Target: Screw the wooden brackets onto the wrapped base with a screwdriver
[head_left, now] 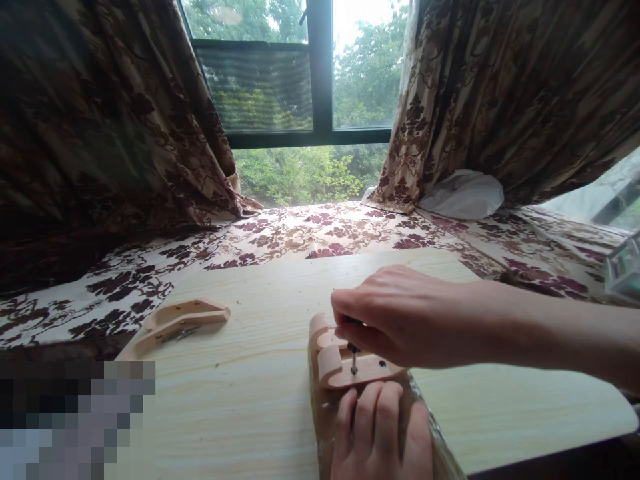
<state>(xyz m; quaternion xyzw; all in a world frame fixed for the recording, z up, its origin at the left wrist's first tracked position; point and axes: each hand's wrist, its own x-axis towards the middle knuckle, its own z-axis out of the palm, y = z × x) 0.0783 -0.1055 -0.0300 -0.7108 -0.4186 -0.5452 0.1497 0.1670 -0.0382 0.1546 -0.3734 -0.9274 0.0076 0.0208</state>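
Note:
My right hand (pixel 383 317) comes in from the right, its fingers closed around a screwdriver (pixel 354 360) whose handle is mostly hidden. The shaft points straight down, and its tip meets a hole or screw in a pale wooden piece (pixel 345 380) with a rounded end. A second dark screw or hole shows to the right of the tip. Beneath the wood is a block wrapped in shiny brown film (pixel 327 413). My left hand (pixel 383 430) rests palm down on this block, fingers bent and slightly apart, the fingertips close against the wooden piece.
Another wooden part (pixel 187 317) lies to the left, with several small screws (pixel 180 335) beside it. Everything sits on a pale wood-grain board (pixel 260 387) over a floral cloth (pixel 280 233). A white plastic bag (pixel 465 193) and a clear box (pixel 623 267) are at the right.

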